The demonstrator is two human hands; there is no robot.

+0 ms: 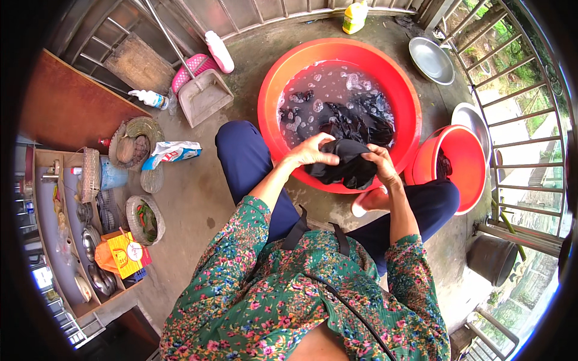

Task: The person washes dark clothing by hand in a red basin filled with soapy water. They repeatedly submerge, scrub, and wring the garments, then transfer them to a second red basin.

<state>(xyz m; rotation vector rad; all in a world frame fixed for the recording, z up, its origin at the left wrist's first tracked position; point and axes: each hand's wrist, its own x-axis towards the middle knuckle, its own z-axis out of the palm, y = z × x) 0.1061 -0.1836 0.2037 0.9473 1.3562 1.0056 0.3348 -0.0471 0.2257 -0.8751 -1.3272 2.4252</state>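
Observation:
Both my hands hold a wet black cloth (345, 162) over the near rim of a large red plastic tub (408, 99). My left hand (312, 152) grips its left side, with the thumb lying across the fabric. On the right side, my right hand (383, 163) pinches the cloth between thumb and fingers. Inside the tub, more black fabric (345, 124) lies partly under murky grey water with foam on it. A smaller red bucket (469, 180) stands to the right, tilted in view, with dark cloth (444, 166) inside.
A dustpan (205, 97), a pink bottle (220, 52) and a white spray bottle (150, 99) are at the upper left. Nearer lie a blue and white packet (174, 152) and baskets, one with peppers (146, 219). Metal basins (431, 61) and a barred railing (526, 164) are at right.

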